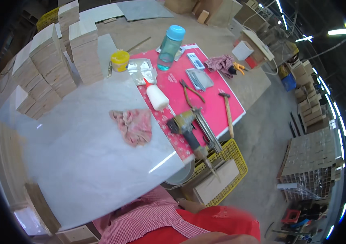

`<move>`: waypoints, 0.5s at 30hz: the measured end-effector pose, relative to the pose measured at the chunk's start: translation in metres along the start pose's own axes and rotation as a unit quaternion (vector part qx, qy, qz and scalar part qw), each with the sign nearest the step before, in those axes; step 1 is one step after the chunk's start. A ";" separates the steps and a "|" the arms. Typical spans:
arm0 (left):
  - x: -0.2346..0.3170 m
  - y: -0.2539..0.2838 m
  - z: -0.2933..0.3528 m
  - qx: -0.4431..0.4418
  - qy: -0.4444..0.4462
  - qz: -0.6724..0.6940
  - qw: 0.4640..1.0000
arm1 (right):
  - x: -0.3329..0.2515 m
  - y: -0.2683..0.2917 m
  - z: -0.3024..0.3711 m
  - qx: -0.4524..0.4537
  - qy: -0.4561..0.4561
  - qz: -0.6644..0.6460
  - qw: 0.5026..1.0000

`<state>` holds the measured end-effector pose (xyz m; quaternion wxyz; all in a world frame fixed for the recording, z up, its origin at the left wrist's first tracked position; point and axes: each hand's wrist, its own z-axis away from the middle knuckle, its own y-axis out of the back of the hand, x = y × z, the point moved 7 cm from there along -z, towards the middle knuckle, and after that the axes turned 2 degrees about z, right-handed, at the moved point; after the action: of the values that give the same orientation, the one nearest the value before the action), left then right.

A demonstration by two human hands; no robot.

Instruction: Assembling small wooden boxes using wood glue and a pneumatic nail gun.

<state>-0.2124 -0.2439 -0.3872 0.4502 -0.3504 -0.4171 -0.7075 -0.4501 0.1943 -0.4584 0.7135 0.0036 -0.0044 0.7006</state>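
Observation:
Neither of my hands shows clearly. At the lower edge are my checked garment and red clothing. Part of a bare forearm with a thin band at the wrist shows beside the table; its hand is hidden. Nearest to it is a nail gun, lying across the table's pink sheet with its hose end over the edge. A crumpled pink rag lies on the grey tabletop. Beside it rests a white glue bottle with a red tip. Pincers and a hammer lie farther right.
Stacked wooden blocks stand at the far left. A yellow tub, a blue water bottle and a checked cloth sit toward the back. Below the table's right edge, a yellow basket holds boards next to a round bucket.

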 end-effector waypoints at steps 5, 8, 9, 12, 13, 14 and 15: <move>-0.019 0.021 -0.052 -0.024 0.042 0.015 0.999 | -0.011 0.001 0.049 0.049 0.046 0.157 0.985; -0.017 0.026 -0.068 -0.034 0.056 0.020 0.998 | -0.004 0.039 0.090 0.075 0.084 0.249 0.962; -0.016 0.023 -0.070 -0.043 0.060 0.020 0.997 | -0.012 0.037 0.103 0.085 0.096 0.274 0.953; -0.010 0.023 -0.067 -0.050 0.069 0.021 0.996 | -0.028 0.058 0.142 0.110 0.139 0.360 0.916; -0.011 0.028 -0.063 -0.044 0.075 0.022 0.996 | -0.046 0.058 0.151 0.113 0.156 0.395 0.898; -0.022 0.045 -0.052 -0.026 0.090 0.026 0.995 | -0.079 0.055 0.160 0.108 0.172 0.441 0.874; -0.043 0.056 -0.031 -0.015 0.111 0.025 0.993 | -0.101 0.044 0.170 0.097 0.182 0.479 0.853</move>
<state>-0.1487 -0.2706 -0.4217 0.5059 -0.2867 -0.3447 -0.7369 -0.4965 0.0927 -0.2898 0.2740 -0.0571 0.1928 0.9405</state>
